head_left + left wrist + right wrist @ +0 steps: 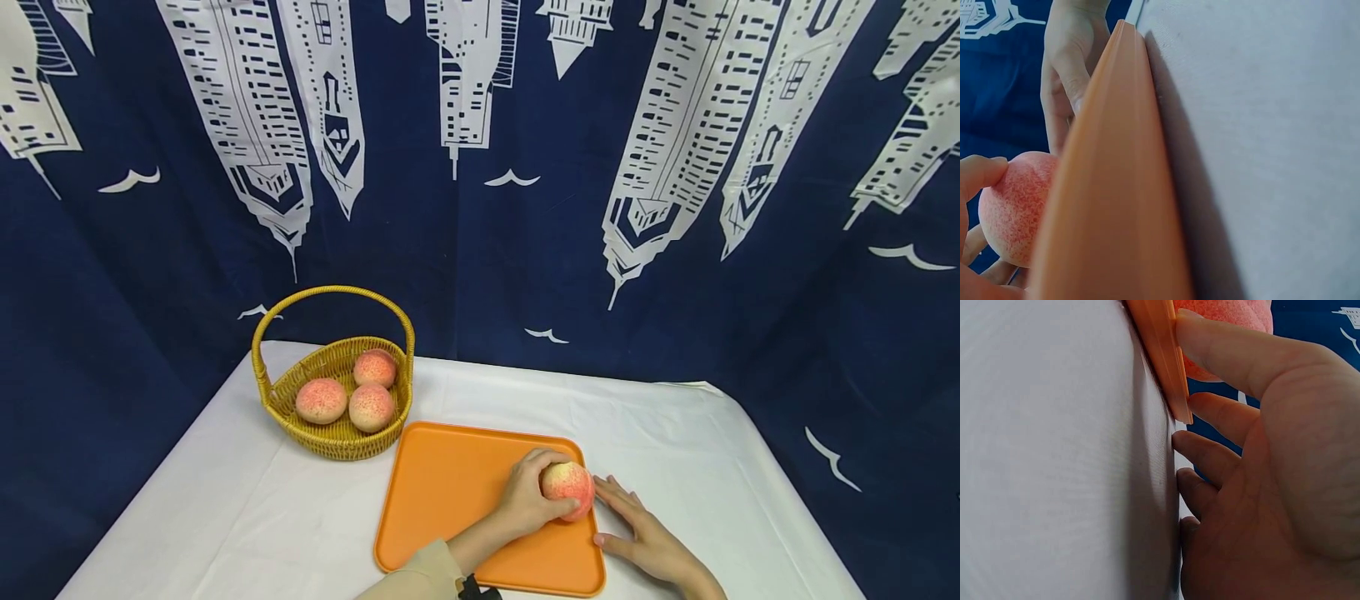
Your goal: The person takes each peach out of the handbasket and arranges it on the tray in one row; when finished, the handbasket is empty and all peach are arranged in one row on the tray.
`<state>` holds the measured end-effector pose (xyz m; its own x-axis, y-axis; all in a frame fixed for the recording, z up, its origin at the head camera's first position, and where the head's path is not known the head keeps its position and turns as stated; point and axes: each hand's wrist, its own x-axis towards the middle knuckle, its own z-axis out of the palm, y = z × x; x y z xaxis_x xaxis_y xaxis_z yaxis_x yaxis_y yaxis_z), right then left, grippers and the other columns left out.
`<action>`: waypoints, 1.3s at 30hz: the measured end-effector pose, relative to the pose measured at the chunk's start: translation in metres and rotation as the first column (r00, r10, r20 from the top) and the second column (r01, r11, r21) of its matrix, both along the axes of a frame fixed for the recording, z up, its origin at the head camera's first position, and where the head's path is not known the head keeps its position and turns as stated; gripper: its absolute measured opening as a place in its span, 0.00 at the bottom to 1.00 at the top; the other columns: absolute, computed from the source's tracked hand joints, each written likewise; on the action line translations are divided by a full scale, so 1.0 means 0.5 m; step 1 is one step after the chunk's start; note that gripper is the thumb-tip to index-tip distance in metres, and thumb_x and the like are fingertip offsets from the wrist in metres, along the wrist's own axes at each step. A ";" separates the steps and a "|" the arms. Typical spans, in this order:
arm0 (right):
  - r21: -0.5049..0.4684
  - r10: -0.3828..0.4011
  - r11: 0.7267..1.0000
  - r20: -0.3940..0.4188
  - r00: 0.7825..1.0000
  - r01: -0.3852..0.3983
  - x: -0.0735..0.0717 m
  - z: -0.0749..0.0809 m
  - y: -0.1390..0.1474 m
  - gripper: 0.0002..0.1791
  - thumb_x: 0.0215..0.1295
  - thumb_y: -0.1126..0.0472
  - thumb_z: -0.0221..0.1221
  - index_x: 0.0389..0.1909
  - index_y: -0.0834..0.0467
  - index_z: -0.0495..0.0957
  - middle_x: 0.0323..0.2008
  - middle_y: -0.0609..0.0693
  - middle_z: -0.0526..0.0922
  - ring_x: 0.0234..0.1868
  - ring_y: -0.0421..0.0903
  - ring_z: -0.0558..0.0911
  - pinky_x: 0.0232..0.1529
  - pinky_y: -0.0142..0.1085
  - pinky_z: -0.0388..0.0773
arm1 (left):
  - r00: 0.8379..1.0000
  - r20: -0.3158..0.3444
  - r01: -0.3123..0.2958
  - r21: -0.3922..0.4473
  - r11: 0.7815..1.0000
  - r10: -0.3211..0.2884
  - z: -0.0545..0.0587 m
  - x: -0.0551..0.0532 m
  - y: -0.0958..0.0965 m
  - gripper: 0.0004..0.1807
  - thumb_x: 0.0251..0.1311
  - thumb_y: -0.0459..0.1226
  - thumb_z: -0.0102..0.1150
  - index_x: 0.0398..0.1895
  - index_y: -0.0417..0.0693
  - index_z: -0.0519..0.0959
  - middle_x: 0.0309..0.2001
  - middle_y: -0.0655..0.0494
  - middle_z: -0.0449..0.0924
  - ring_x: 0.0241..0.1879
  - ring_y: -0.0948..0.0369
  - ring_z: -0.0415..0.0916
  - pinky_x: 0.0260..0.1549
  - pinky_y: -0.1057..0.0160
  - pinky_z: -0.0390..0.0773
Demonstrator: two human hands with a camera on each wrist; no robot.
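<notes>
My left hand grips a pink and yellow peach above the right part of an orange tray. In the left wrist view, the thumb and fingers curl round the peach, partly hidden by the tray's edge. My right hand is beside the tray's right edge, its fingers spread and mostly straight. The right wrist view has its thumb and index fingertip close to the tray's rim; whether they touch it I cannot tell.
A yellow wicker basket with a tall handle stands left behind the tray, holding three peaches. White cloth covers the table. A dark blue curtain with white building prints hangs along the back.
</notes>
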<state>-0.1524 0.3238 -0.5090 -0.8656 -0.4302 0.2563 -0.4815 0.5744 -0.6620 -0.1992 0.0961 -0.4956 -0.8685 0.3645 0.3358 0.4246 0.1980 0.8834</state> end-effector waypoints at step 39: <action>0.000 -0.044 0.999 0.078 0.996 0.044 0.001 0.002 0.000 0.35 0.61 0.55 0.65 0.69 0.53 0.67 0.69 0.67 0.65 0.68 0.13 0.44 0.60 0.07 0.33 | 0.993 0.118 0.026 -0.122 0.992 -0.011 -0.004 0.003 0.001 0.37 0.40 0.43 0.79 0.58 0.53 0.74 0.55 0.61 0.73 0.54 0.60 0.69 0.52 0.59 0.72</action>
<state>-0.1518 0.3236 -0.5079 -0.9013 -0.3905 0.1877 -0.4022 0.5930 -0.6976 -0.1975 0.0963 -0.4974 -0.8918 0.4131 0.1843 0.3249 0.3017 0.8963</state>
